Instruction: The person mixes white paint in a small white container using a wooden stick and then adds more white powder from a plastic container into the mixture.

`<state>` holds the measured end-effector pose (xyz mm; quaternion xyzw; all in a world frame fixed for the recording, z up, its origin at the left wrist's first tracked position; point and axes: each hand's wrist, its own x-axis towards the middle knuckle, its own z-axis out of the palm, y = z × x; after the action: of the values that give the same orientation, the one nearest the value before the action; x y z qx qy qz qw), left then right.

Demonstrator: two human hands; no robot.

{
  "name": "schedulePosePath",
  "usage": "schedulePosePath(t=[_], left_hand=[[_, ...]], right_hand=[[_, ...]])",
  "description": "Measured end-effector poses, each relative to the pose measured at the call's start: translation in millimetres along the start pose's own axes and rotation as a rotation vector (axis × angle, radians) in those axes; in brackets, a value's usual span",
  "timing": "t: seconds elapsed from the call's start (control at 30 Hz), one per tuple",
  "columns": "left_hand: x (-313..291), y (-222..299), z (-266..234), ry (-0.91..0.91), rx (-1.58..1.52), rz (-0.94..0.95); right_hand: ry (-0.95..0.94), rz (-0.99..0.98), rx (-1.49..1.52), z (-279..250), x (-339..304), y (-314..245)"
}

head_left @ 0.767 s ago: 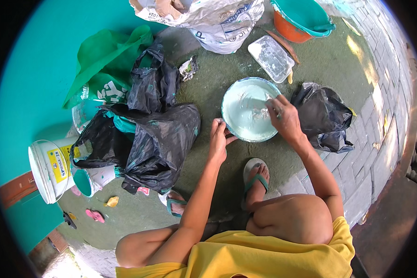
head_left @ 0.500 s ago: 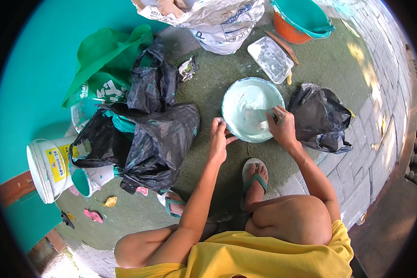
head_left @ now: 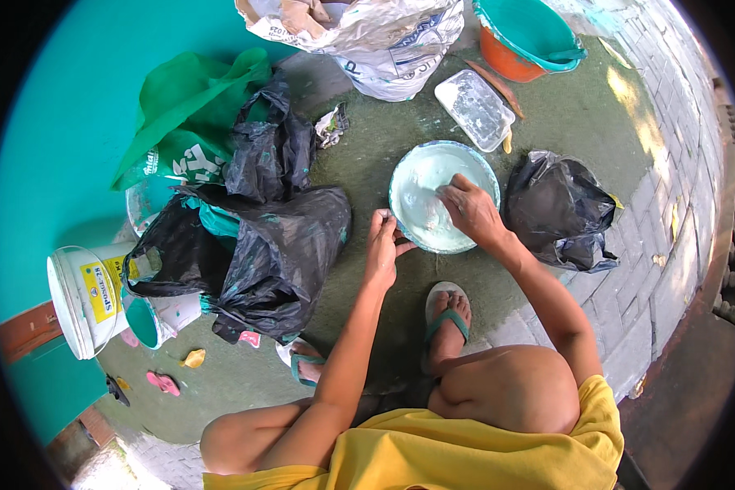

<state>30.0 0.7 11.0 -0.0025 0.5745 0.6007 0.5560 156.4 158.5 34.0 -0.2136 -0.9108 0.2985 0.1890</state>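
A round bowl point(head_left: 400, 167) of pale mint, paste-like mix point(head_left: 423, 181) stands on the ground in front of me. My left hand point(head_left: 381, 245) grips its near-left rim, thumb and fingers closed on the edge. Over the right half of the bowl, my right hand point(head_left: 470, 209) is closed with its fingertips down toward the paste. The flat stirring blade it holds is hidden now beneath the hand.
Right of the bowl lies a black plastic bag point(head_left: 560, 208); beyond it are a clear tray point(head_left: 474, 106), an orange bucket point(head_left: 506, 61) and a white sack point(head_left: 384, 57). Black bags point(head_left: 290, 253), a green bag point(head_left: 188, 118) and a white pail point(head_left: 77, 302) crowd the left.
My right hand has swung left and slightly up over the bowl, and the blade visible before is now covered. My left hand keeps its hold on the rim.
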Motion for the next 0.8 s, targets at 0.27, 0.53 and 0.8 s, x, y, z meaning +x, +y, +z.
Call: schedulePosePath(t=[0.27,0.53,0.8], left_hand=[[3.9,-7.4,-5.3,0.048,0.016,-0.019],[2.8,-2.6,-1.1,0.005,0.006,-0.004],[0.7,-0.1,-0.4,0.021,0.022,-0.004]], right_hand=[[-0.039,0.115,0.001,-8.8,-22.5,-11.5],[0.006,0.084,0.023,-3.2,-10.1,5.1],[0.063,0.202,-0.161,-48.2,-11.2,15.7]])
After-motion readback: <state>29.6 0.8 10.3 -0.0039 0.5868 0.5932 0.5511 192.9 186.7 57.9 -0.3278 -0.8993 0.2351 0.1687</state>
